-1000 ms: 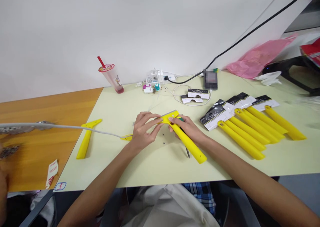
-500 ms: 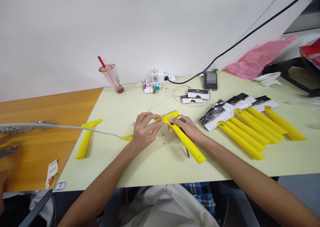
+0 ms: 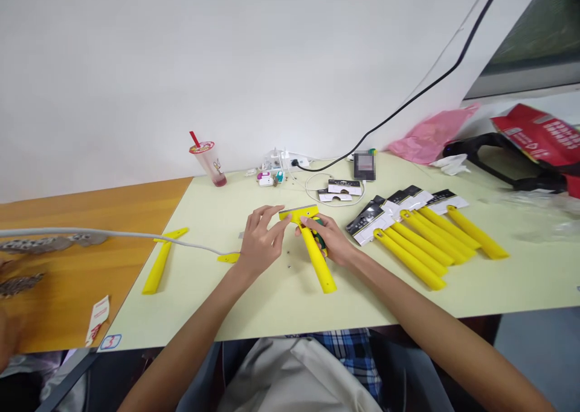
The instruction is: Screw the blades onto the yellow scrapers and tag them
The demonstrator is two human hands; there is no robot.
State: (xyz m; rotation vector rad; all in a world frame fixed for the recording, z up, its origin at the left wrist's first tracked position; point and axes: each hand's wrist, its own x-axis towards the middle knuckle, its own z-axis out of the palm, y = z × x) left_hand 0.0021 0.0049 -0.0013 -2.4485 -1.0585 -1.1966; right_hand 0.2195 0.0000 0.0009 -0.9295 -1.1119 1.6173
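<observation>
Between my two hands is a yellow scraper [image 3: 318, 264], its metal blade edge facing away from me and its handle pointing down towards me. My right hand [image 3: 333, 240] grips it near the neck with the thumb on top, and also keeps a green-and-black screwdriver handle [image 3: 319, 235] against the palm. At the left end of the scraper head, my left hand [image 3: 263, 237] pinches with thumb and index finger; its other fingers are loosely bent. Two small screws [image 3: 289, 266] lie on the table just below. Partly behind my left wrist is another yellow scraper piece [image 3: 229, 258].
Several yellow handles [image 3: 412, 258] with black-and-white cards [image 3: 371, 218] lie at the right. A loose yellow scraper [image 3: 158, 264] lies left, under a grey cable [image 3: 136, 234]. Behind stand a drink cup [image 3: 211, 164] and a power strip [image 3: 283, 160]. A person's blurred hand [image 3: 6, 333] shows far left.
The scraper's handle has swung from pointing down-right to nearly straight towards me. The screwdriver's shaft no longer shows, while more of its green handle does. The view has turned right.
</observation>
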